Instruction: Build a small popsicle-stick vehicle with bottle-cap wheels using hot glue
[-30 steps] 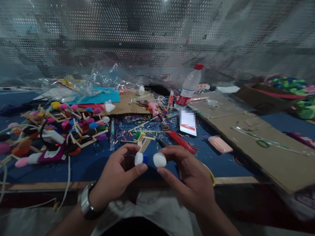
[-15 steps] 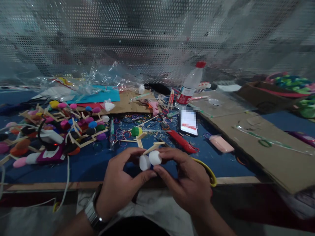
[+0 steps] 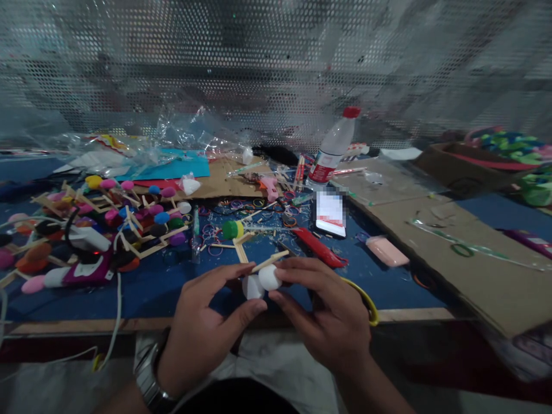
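Close together over the table's front part, my left hand (image 3: 207, 310) and my right hand (image 3: 325, 310) are both closed in a pinch. Between the left thumb and fingers is a white foam piece (image 3: 252, 287) with a flat face. The right fingers grip a rounder white foam piece (image 3: 269, 278), which touches or overlaps the other one. A short wooden stick (image 3: 271, 261) slants just behind the foam pieces; where it is attached is hidden. Beyond my hands lies a green and yellow foam ball (image 3: 233, 230) beside pale wooden sticks (image 3: 240, 250).
Many coloured foam pieces on sticks (image 3: 161, 218) crowd the left, around a purple device (image 3: 92, 270) with a cable. Ahead are a red cutter (image 3: 319, 248), a phone (image 3: 330, 213), a bottle (image 3: 334, 149) and a pink glue gun (image 3: 269, 187). Cardboard (image 3: 474, 276) covers the right.
The round foam piece has turned slightly against the other one in my fingers. My left hand has shifted slightly left and down, its thumb drawn back a little.
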{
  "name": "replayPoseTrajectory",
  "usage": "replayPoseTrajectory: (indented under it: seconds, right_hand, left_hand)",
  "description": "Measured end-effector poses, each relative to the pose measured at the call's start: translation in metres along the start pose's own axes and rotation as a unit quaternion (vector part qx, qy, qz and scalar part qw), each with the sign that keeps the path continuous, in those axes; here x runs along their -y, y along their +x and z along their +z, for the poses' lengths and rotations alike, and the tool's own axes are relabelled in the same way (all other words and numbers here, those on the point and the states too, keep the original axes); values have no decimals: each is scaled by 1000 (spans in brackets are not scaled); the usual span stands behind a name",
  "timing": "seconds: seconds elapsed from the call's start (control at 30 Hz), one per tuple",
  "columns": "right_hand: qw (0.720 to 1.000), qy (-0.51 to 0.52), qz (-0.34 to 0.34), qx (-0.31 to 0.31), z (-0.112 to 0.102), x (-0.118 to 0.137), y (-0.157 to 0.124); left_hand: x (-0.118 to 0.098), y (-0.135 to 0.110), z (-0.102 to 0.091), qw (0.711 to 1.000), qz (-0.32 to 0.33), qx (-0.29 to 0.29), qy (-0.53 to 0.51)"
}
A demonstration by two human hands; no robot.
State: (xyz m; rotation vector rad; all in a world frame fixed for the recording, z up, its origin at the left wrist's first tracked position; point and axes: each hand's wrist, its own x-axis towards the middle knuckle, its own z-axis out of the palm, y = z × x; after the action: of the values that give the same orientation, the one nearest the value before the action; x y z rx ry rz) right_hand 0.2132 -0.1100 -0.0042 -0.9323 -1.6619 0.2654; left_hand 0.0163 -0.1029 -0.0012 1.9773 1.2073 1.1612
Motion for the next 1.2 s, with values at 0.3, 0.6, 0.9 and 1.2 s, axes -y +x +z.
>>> replayPoseTrajectory:
  seconds: [0.3, 0.6, 0.9, 1.2]
  right_hand:
    - [1000, -13, -15, 12, 0, 0, 2]
    - [965, 165, 205, -6, 3, 2, -6]
    - [721, 494, 481, 75, 13, 4, 3]
    - [756, 480, 441, 67, 18, 4, 2]
  left_hand:
    - [0, 3, 2, 1000, -15, -11, -4]
    - [4, 4, 12, 989, -62, -61, -118]
    - [3, 1, 16, 995, -1, -68, -66]
    - [1, 0, 17, 996, 33, -75, -26]
